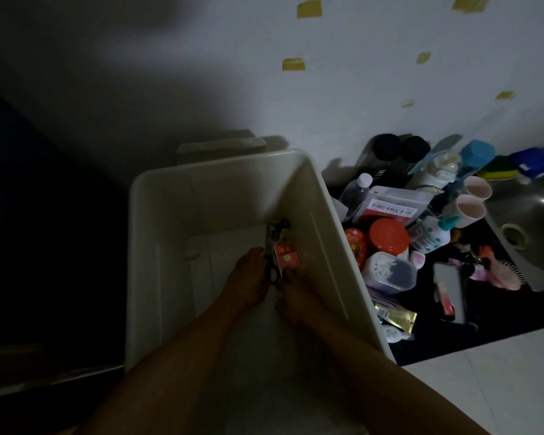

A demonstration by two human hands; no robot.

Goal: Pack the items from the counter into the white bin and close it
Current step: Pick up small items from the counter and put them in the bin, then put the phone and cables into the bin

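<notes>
The white bin stands open in the middle, deep and dim inside. Both my arms reach down into it. My left hand rests at the bin's floor against dark-handled scissors. My right hand touches the lower end of a small red box lying beside the scissors. Whether either hand still grips its item is unclear in the low light. On the dark counter to the right lie an orange-lidded jar, a red tin and a clear lidded container.
More counter items: two pink cups, bottles, a labelled clear box, a pink hairbrush, a gold sachet. A steel sink lies at far right. A grey lid-like piece stands behind the bin. Dark area left.
</notes>
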